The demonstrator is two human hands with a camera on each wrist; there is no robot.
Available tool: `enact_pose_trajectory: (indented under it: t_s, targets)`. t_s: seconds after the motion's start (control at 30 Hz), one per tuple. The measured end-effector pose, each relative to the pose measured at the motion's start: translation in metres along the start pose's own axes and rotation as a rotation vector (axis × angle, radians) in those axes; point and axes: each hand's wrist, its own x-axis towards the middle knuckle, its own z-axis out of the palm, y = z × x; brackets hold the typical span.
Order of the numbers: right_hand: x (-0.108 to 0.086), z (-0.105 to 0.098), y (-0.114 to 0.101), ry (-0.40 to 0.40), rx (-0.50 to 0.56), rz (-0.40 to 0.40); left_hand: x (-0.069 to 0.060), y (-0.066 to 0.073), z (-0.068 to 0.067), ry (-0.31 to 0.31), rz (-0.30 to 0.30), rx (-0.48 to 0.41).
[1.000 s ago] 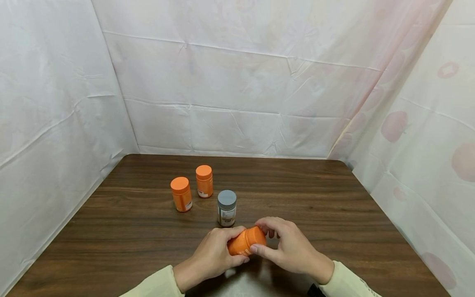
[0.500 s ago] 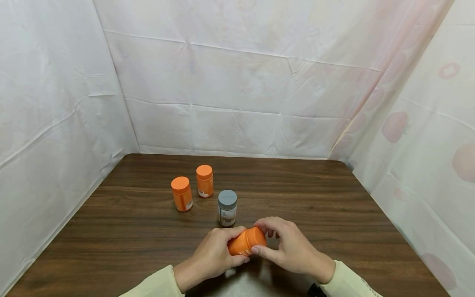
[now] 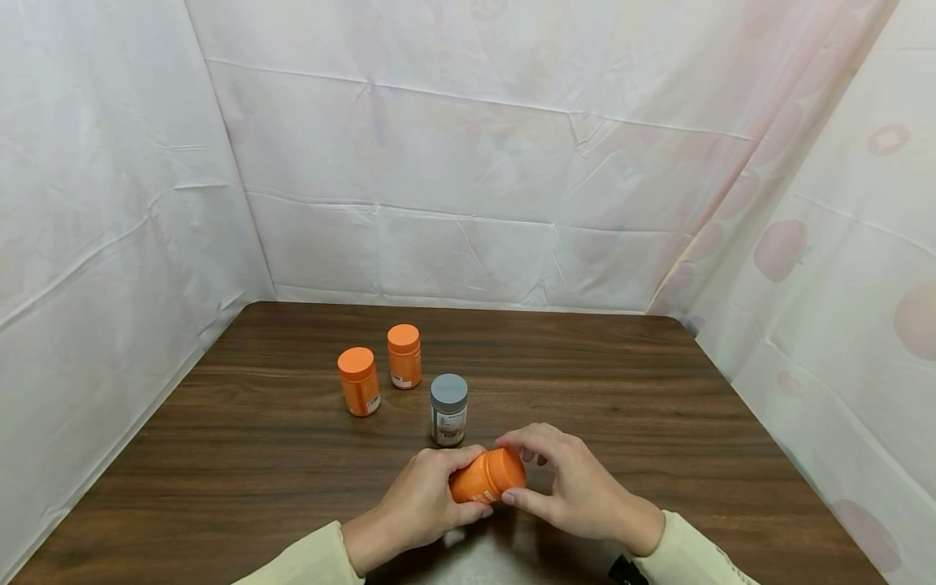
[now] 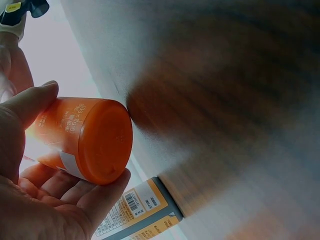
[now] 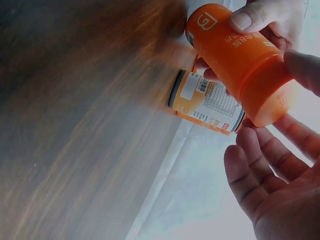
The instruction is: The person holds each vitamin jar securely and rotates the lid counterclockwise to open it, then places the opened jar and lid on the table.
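My left hand grips the body of an orange pill bottle, its thumb on one side and fingers curled round the other. The bottle is tilted, its orange cap pointing right. With thumb and index finger, my right hand pinches the cap's edge, while its other fingers stand off the bottle, as the right wrist view shows. In the left wrist view the bottle's base faces the camera. Just beyond the hands, a grey-capped bottle stands upright on the table.
Two more orange bottles stand upright farther back, one at left and one behind it. They rest on a dark wood-grain table. White curtains hang along its back and sides.
My right thumb and fingers have shifted slightly around the cap, the thumb moving a little right. The left hand keeps its hold on the bottle, and the other bottles stand as before.
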Motion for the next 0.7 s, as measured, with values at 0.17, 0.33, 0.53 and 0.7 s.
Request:
enact_pose_trajectory:
  t_s: [0.17, 0.33, 0.53, 0.7]
  targets:
    - [0.0013, -0.0025, 0.0001, -0.014, 0.034, -0.056, 0.0001, 0.0, -0.0001, 0.002, 0.001, 0.004]
    - [0.0014, -0.0034, 0.0013, -0.018, 0.028, -0.1, 0.0, 0.0001, -0.0002, 0.007, 0.007, 0.014]
    - [0.0013, -0.0033, 0.0026, -0.01, -0.007, -0.112, -0.0004, 0.0007, -0.0006, 0.004, 0.005, 0.016]
    - [0.002, -0.0033, 0.0022, -0.014, -0.01, -0.11, -0.0001, 0.0004, -0.0006, 0.003, 0.009, 0.01]
